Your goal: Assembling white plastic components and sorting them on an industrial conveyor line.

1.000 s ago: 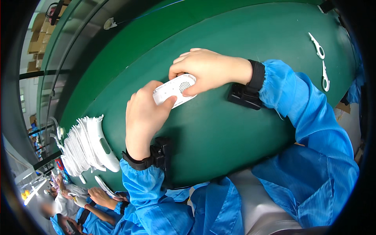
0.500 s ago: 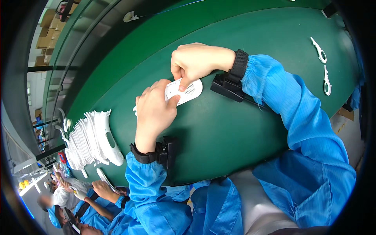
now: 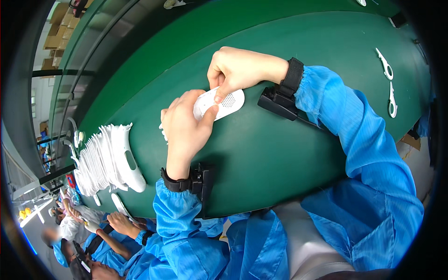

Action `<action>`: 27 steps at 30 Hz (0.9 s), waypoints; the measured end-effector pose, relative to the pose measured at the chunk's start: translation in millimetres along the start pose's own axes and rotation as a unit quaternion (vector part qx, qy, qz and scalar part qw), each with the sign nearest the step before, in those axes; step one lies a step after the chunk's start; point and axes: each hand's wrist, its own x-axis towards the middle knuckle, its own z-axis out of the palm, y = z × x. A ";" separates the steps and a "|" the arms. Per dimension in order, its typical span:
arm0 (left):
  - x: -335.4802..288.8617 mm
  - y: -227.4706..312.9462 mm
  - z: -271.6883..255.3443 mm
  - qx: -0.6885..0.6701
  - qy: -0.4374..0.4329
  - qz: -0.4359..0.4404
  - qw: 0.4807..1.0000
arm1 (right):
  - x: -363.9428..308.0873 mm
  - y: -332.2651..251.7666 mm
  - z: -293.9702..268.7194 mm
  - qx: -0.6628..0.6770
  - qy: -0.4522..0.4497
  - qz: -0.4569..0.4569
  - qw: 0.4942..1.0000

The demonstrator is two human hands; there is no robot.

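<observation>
**A:** White perforated shell, twelve o'clock from the middle of the view, its rounded end out between two and three, holes facing up at us!

**B:** And both hands are on it! The left hand sits at the shell's eight o'clock, gripping that end, thumb on the near edge of the face.

**A:** Its other fingers?

**B:** Partly out of sight, so I can't tell where the tips land. A scrap of white peeks out past the knuckles at ten o'clock; too hidden to name.

**A:** Right hand?

**B:** The right hand is at the shell's one o'clock, fingers bent, pinching the upper rim, thumb laid on the face just beside the holes. Two hands, one piece, thumbs near each other!

**A:** Is the shell resting on the green work surface?

**B:** It's above it in view; whether they touch, I can't tell.

**A:** Out wide, then: around nine o'clock, a tight stack of curved white parts, an oblong opening in the end one.

**B:** Eight o'clock, a single curved white piece, and just beside it a co-worker's hand.

**A:** And way over between two and three, two slim white ringed pieces, lying nearly end to end!
</observation>
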 end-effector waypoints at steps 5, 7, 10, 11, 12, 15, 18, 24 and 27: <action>-0.6 -1.0 -4.3 0.005 -0.007 0.000 1.000 | 4.7 -1.6 -1.2 0.009 -0.020 0.012 1.000; 2.3 -7.7 -12.8 -0.077 0.025 0.023 0.996 | 5.5 0.6 -4.3 0.014 -0.028 0.017 0.999; 6.2 -23.4 -37.3 -0.115 0.181 0.066 0.975 | 4.0 14.6 -12.7 0.026 0.019 0.010 0.999; 6.9 -33.4 -44.3 -0.102 0.247 0.069 0.961 | 2.0 16.8 -14.7 0.022 0.020 0.006 1.000; 7.1 -48.3 -44.2 -0.149 0.287 0.051 0.945 | 0.8 19.0 -16.1 0.025 0.051 0.006 0.998; 15.2 -73.9 -22.2 -0.272 0.363 0.023 0.891 | 2.3 27.8 -19.6 -0.001 0.107 -0.005 0.994; 18.0 -97.9 8.2 -0.483 0.232 -0.064 0.842 | 1.9 28.7 -22.4 -0.024 0.172 -0.004 0.985; 31.4 -105.1 20.1 -0.386 0.246 -0.034 0.889 | 4.5 51.2 -47.0 -0.116 0.370 -0.002 0.922; 28.8 -113.9 18.7 -0.384 0.251 -0.048 0.887 | 33.7 70.4 -50.1 -0.198 0.377 0.072 0.902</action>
